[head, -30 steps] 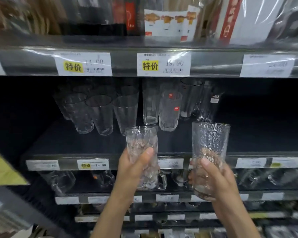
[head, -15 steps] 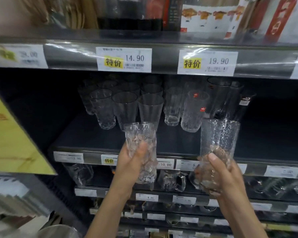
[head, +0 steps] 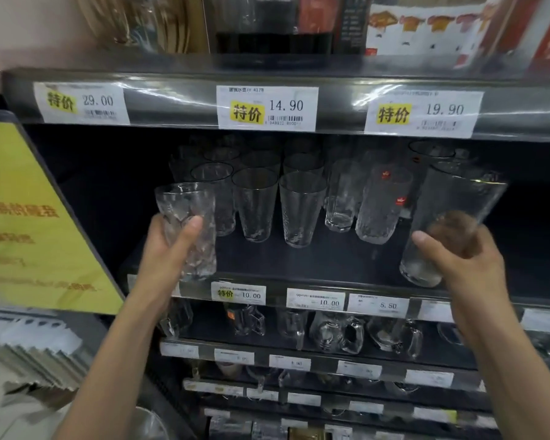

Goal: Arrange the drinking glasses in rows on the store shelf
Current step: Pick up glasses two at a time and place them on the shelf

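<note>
My left hand [head: 169,249] grips a clear faceted glass [head: 188,217] at the left front of the dark shelf [head: 315,265]; its base is level with the shelf's front edge. My right hand [head: 458,258] holds a taller dimpled glass [head: 451,217], tilted to the right, over the shelf's right front. Between them, several clear tumblers [head: 299,208] stand in rows toward the back of the shelf. To their right stand glasses with red stickers [head: 381,204].
Price tags line the shelf edges, among them a 14.90 tag [head: 267,108] above. Glass mugs [head: 337,331] fill the shelf below. A yellow sign [head: 29,217] slants at the left. Boxed goods [head: 426,23] sit on the top shelf.
Both hands have spread apart and risen toward the shelf: the left glass has gone left, the right glass right and tilted. The view has moved in closer and shifted left.
</note>
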A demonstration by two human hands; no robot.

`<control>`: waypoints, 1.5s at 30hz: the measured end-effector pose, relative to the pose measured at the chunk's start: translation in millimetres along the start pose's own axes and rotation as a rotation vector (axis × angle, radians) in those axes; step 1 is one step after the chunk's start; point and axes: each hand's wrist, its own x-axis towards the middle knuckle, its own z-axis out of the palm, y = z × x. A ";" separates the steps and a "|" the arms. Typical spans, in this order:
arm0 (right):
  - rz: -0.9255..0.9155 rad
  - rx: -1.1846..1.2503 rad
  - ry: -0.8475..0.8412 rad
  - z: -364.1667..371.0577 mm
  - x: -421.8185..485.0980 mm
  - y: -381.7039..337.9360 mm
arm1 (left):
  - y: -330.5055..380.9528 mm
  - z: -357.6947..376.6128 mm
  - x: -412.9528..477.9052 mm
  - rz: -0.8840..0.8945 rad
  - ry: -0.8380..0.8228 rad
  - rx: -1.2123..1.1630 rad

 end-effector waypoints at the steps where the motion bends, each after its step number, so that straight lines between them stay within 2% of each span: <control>1: 0.001 -0.003 -0.003 -0.1 5.2 1.3 | -4.0 -3.8 5.0 0.002 0.014 0.004; 6: 0.056 -0.023 0.011 0.1 26.3 16.4 | -19.6 -9.8 26.0 -0.035 0.051 0.004; 12: 0.121 0.014 0.048 -3.3 36.4 31.5 | -36.2 -15.7 45.3 -0.054 0.006 -0.044; 25: 0.141 -0.018 0.026 -3.5 59.0 41.9 | -47.2 -31.7 76.7 -0.084 -0.022 -0.060; 28: 0.126 -0.048 0.025 -4.0 61.5 44.6 | -48.1 -25.9 78.6 -0.093 0.023 -0.102; 39: 0.096 -0.150 0.162 6.7 70.3 58.0 | -47.3 -23.2 96.3 -0.120 0.039 -0.159; 45: 0.125 -0.160 0.183 8.9 74.2 59.8 | -50.4 -19.2 99.7 -0.105 0.066 -0.167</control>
